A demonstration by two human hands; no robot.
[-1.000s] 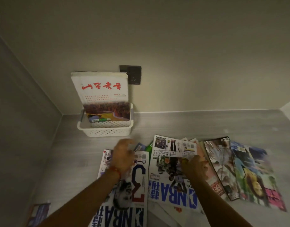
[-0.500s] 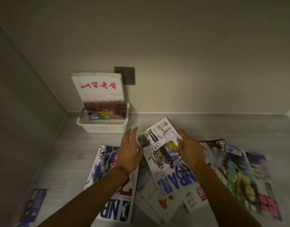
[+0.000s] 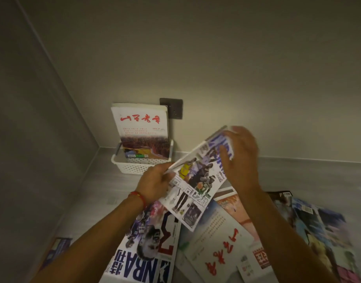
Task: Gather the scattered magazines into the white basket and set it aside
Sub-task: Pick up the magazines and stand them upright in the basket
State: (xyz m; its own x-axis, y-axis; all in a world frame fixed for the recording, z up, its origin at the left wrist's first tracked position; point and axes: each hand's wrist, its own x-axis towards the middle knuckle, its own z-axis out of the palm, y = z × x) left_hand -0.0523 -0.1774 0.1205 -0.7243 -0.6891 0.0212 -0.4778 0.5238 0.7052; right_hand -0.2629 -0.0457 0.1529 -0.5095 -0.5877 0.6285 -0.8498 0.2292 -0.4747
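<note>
Both hands hold an NBA magazine [image 3: 198, 180] lifted off the floor and tilted, its top end up to the right. My left hand [image 3: 155, 183] pinches its left edge; my right hand [image 3: 239, 158] grips its upper right end. Behind it, the white basket [image 3: 134, 165] stands against the wall in the corner. A white magazine with red characters [image 3: 141, 129] stands upright inside the basket. Several magazines lie scattered below: another NBA issue [image 3: 147, 252], a white one with red script [image 3: 214, 248] and colourful ones [image 3: 318, 231] to the right.
A dark wall socket [image 3: 172, 108] sits just behind the basket. A grey side wall closes off the left. A small blue booklet [image 3: 57, 249] lies on the floor at the lower left. Bare grey floor [image 3: 297, 174] stretches right of the basket.
The magazine that lay on the pile has been picked up and turned upward toward the basket. Both hands rose with it. The view has tilted and moved closer.
</note>
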